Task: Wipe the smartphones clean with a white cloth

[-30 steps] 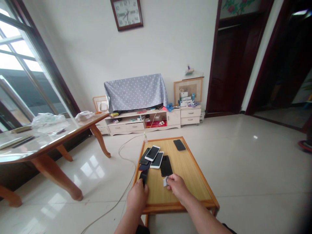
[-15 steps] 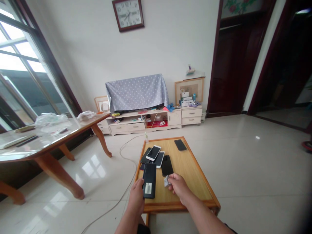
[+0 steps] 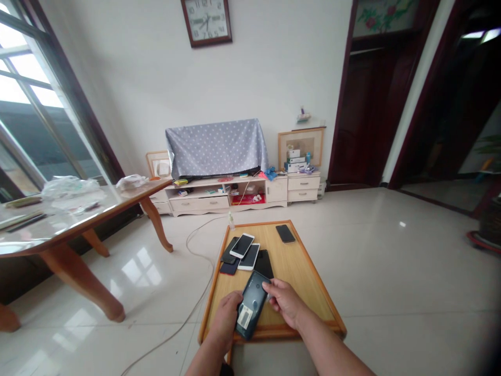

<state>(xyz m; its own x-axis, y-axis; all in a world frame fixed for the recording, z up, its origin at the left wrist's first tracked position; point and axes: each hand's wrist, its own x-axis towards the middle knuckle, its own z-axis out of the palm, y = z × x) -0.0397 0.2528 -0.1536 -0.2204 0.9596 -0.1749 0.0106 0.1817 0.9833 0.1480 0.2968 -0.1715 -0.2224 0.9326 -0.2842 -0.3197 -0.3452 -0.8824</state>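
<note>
A: Report the state of both hands.

B: My left hand (image 3: 225,319) grasps the labelled phone (image 3: 254,300) by its left edge. My right hand (image 3: 285,301) is closed on a small pale wad (image 3: 269,296), mostly hidden, with its thumb at the phone's upper right edge.

A: Phone position?

B: At the near edge of the bench (image 3: 305,277), back face toward my camera, white label (image 3: 245,316) at the lower end. Contact with the bench: I cannot tell.

A: Adjacent items?

B: Just beyond it lies a black phone (image 3: 265,261), partly hidden. Left of that, two white phones (image 3: 242,245) overlap; a dark phone (image 3: 228,251) and a red-edged phone (image 3: 229,268) lie alongside. A lone phone (image 3: 285,234) lies toward the far right corner.

A: Outer zone?

B: I see a bottle (image 3: 230,223) at the far left corner and, well beyond, a low white cabinet (image 3: 277,190).
</note>
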